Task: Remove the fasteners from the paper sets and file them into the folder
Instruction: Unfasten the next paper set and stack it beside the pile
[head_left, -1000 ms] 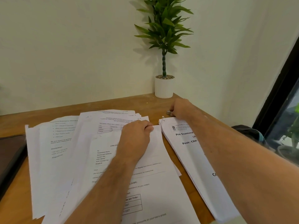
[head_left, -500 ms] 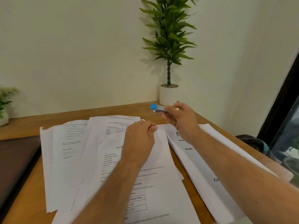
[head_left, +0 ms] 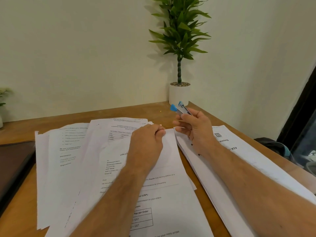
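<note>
Right hand (head_left: pixel 196 129) raised mid-frame, pinching blue staple remover (head_left: pixel 180 109).
Left hand (head_left: pixel 147 142) fisted, pressing centre paper set (head_left: pixel 153 190); potted plant (head_left: pixel 179 93) behind.

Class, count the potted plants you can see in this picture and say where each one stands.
2. A tall potted plant stands at the desk's far corner by the wall; a second plant shows partly at the left edge. Others may be out of frame.

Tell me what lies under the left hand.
The left hand rests curled on the top corner of the middle paper set, which overlaps more printed sheets on the wooden table. Any fastener at that corner is hidden under the fingers.
</note>
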